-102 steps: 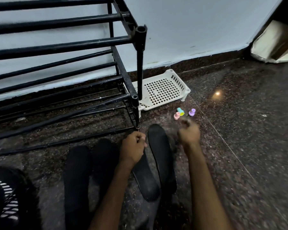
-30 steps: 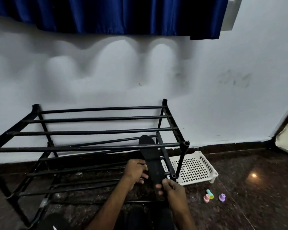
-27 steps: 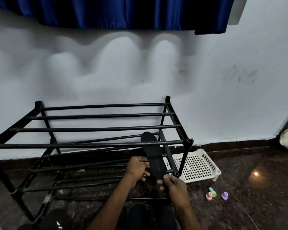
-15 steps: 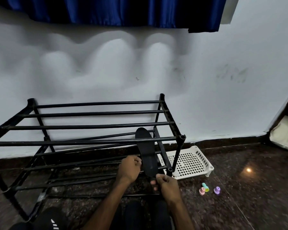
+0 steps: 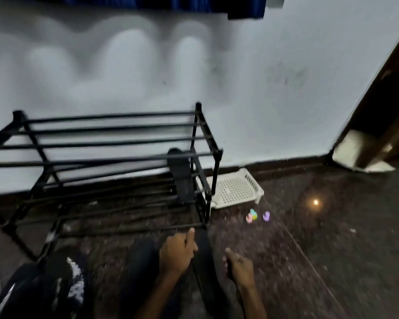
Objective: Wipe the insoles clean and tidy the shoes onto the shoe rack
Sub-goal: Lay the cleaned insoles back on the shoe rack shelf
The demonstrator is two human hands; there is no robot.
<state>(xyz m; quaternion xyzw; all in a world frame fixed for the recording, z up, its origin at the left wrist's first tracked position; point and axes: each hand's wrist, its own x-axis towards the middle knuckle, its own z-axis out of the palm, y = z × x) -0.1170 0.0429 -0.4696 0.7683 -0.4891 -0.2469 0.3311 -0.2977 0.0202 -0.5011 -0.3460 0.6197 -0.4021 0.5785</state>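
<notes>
Low on the right end of the black metal-bar shoe rack (image 5: 208,131), a flat black insole (image 5: 180,178) is leaning upright, with a white perforated plastic tray (image 5: 235,189) lying just beside the rack. The left hand (image 5: 176,253) is curling over a second black insole on the floor (image 5: 207,279), its grip too blurred to tell. The right hand (image 5: 240,269) is hanging loose, its grip holding nothing.

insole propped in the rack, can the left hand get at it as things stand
Probably yes. The insole leans at the shoe rack's right end, with only the upper front bar crossing its top. The left hand is low, just in front, and the gap below that bar looks open.
</notes>
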